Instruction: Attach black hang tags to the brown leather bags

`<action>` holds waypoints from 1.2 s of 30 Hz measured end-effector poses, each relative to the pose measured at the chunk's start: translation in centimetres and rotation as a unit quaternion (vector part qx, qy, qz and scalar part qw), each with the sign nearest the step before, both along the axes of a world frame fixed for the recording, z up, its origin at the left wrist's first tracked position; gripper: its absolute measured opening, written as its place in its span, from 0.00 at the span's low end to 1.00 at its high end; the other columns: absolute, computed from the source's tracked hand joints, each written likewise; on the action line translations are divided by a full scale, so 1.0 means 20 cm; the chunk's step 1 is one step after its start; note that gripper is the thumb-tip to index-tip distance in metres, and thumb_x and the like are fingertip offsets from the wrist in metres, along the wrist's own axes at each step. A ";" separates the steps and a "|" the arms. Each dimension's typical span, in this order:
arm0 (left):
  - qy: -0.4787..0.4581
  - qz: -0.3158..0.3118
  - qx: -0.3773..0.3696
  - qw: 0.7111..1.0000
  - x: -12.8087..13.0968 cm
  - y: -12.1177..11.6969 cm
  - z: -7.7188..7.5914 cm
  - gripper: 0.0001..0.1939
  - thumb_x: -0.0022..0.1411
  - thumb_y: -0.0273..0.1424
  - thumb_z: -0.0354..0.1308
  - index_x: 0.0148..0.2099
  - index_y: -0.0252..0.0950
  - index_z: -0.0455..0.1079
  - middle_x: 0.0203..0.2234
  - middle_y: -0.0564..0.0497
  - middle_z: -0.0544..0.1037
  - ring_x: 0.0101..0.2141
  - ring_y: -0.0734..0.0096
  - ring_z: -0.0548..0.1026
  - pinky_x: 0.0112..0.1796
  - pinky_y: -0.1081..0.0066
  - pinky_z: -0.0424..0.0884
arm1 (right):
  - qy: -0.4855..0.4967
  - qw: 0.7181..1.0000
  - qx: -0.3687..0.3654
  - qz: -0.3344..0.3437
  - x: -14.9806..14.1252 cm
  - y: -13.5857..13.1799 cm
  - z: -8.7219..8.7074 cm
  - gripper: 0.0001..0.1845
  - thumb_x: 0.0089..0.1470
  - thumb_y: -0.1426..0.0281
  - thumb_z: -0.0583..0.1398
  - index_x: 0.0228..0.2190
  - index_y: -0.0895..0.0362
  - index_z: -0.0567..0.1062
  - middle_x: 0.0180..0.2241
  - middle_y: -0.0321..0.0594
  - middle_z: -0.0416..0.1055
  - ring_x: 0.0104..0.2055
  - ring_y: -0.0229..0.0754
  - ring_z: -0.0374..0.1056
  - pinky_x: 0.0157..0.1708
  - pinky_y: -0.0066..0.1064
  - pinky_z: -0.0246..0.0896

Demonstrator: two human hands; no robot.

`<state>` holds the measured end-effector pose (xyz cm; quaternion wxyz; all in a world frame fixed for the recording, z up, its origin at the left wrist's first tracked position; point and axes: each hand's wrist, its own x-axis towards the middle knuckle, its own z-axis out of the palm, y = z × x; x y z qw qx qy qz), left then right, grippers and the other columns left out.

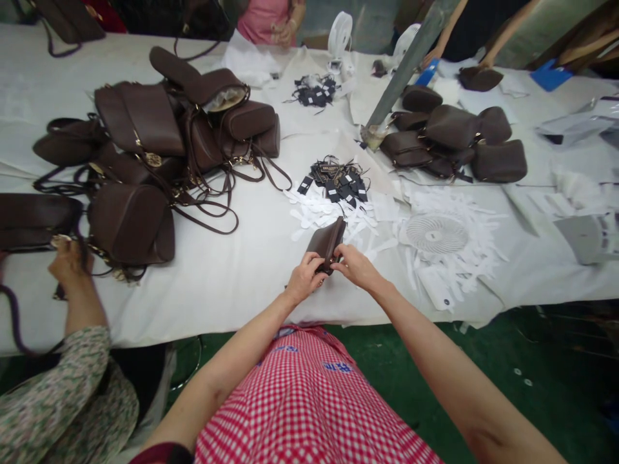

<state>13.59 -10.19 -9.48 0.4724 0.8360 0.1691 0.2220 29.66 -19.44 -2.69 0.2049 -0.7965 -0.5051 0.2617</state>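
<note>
Left forearm (246,345) was bare, extended forward and inward. Right forearm (428,341) was likewise bare, angled in from the opposite side. Left hand (304,278) was curled in a grip. Right hand (356,265), just beside it, was drawn into a pinch.

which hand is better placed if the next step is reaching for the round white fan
Probably the right hand: it is nearer the white fan, while the left hand is farther off. Both are on the brown pouch, so neither looks free.
</note>
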 end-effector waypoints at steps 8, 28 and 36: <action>-0.001 0.001 -0.014 1.000 0.00 -0.01 0.00 0.15 0.62 0.30 0.56 0.51 0.35 0.66 0.47 0.43 0.67 0.47 0.62 0.70 0.47 0.63 0.72 | 0.086 0.992 -0.091 0.003 0.07 0.06 0.01 0.04 0.54 0.76 0.56 0.30 0.57 0.69 0.25 0.35 0.69 0.26 0.37 0.68 0.27 0.25 0.63; 0.084 0.100 0.023 0.991 0.05 -0.15 -0.09 0.42 0.55 0.40 0.64 0.67 0.37 0.50 0.63 0.36 0.58 0.60 0.47 0.60 0.56 0.47 0.60 | -0.020 0.977 -0.026 0.211 0.08 -0.01 0.04 0.10 0.60 0.73 0.50 0.33 0.58 0.71 0.23 0.36 0.66 0.24 0.37 0.63 0.28 0.27 0.57; -0.075 0.143 -0.087 0.983 0.14 -0.23 -0.20 0.30 0.55 0.25 0.55 0.60 0.34 0.56 0.56 0.37 0.66 0.57 0.54 0.64 0.57 0.51 0.60 | -0.061 0.966 0.041 0.249 0.02 -0.06 -0.03 0.11 0.58 0.76 0.48 0.34 0.56 0.69 0.30 0.41 0.70 0.33 0.42 0.66 0.36 0.31 0.61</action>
